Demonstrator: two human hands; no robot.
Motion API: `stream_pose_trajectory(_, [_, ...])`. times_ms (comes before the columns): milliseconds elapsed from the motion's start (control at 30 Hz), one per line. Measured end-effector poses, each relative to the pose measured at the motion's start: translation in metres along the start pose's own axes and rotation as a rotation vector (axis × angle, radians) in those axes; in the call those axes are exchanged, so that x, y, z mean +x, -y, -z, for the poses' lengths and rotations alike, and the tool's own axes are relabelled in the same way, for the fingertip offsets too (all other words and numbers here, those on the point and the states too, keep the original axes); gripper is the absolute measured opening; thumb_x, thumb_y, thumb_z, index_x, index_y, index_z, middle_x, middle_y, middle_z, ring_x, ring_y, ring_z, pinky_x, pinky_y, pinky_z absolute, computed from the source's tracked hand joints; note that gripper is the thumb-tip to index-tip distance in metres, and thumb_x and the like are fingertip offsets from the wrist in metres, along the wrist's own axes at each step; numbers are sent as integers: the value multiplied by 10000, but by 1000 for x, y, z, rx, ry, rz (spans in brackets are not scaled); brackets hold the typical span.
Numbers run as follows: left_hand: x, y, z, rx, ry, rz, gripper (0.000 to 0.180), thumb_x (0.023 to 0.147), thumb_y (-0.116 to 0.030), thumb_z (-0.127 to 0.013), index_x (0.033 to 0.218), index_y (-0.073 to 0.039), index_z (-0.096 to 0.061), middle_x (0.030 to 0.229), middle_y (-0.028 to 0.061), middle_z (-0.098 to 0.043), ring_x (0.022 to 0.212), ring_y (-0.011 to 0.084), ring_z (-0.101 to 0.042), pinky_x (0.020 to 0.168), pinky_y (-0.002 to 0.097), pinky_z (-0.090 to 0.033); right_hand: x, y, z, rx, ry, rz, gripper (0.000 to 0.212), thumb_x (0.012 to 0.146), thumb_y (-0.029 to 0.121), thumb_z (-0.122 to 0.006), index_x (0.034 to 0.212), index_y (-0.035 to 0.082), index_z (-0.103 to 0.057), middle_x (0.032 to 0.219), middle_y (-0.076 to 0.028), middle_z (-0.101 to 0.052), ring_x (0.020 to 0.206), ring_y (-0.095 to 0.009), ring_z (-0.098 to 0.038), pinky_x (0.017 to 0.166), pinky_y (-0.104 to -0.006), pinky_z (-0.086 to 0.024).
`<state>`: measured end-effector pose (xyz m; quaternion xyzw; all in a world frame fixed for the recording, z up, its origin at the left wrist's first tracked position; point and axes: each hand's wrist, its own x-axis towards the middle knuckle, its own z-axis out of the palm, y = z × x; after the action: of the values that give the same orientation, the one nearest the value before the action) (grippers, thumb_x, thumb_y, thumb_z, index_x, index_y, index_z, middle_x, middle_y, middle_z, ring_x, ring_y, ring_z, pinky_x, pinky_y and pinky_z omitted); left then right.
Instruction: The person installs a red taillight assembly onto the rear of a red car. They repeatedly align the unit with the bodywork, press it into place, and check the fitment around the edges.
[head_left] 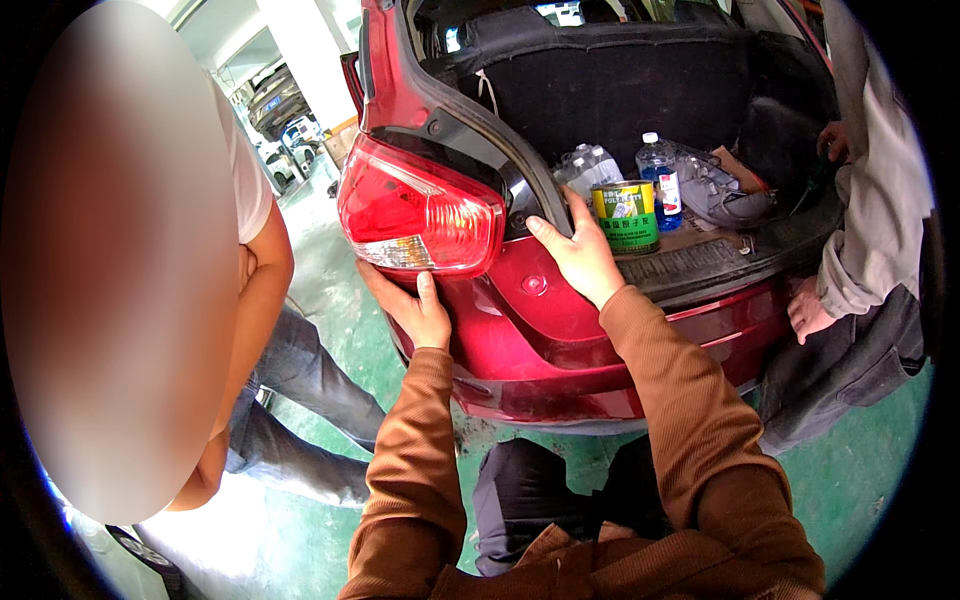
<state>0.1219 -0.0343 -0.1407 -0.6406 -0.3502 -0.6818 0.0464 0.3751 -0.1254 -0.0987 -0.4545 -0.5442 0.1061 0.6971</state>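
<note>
Open boot holds a yellow-and-green tin [627, 215], a blue-liquid bottle [660, 180] beside it, clear plastic bottles [588, 166] behind, and a grey bag [722, 190]. Two other people stand alongside, left [260, 300] and right [870, 230]. Green floor [850, 470].

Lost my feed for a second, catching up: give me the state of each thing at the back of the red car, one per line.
Tail light: at the car's rear corner, held by both hands.
Left hand: palm under the lamp.
Right hand: gripping the lamp's inner edge.
Boot: open.
Yellow and green can: upright, lid on.
Blue-liquid bottle: upright, capped.
</note>
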Motion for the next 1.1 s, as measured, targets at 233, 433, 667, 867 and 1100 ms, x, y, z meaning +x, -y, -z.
stream_pose_trajectory(233, [-1,1,-1,7,-7,-14,876,1014,-390,-573,1634,53,-141,1699,269,-168,1589,394,-141,1292,459,-94,1,-9,0,-34,-5,-29,835,916,452,-782,1504,-29,-435,1376,-282,-607,1308,-361,-593,1113,-406,-442])
stream_pose_trajectory(433, [-1,0,-2,3,-12,5,902,1006,-417,-589,1636,51,-144,1701,272,-165,1590,399,-137,1292,469,-91,0,-7,2,-12,-4,-23,849,910,450,-787,1507,-36,-429,1402,-294,-590,1330,-356,-579,1125,-405,-434])
stream_pose_trajectory(667, [0,4,2,43,-21,-6,909,1006,-414,-607,1639,46,-144,1701,272,-161,1590,396,-137,1292,474,-87,3,-11,-1,10,-6,-16,839,899,415,-806,1505,-32,-437,1362,-260,-625,1281,-331,-611,1098,-391,-458])
stream_pose_trajectory(867, [2,-17,21,70,50,-2,957,963,-349,-724,1628,53,-165,1687,293,-171,1580,416,-156,1286,490,-116,-1,-12,0,104,18,-27,830,892,387,-830,1503,-22,-445,1326,-212,-655,1225,-271,-633,1074,-368,-475])
stream_pose_trajectory(1100, [19,-121,8,171,137,-239,1295,655,-575,-922,1622,-21,-262,1682,318,-123,1557,543,-70,1241,648,-139,-5,-13,1,165,46,-16,886,873,401,-856,1519,-31,-429,1352,-198,-646,1239,-244,-614,1082,-356,-465])
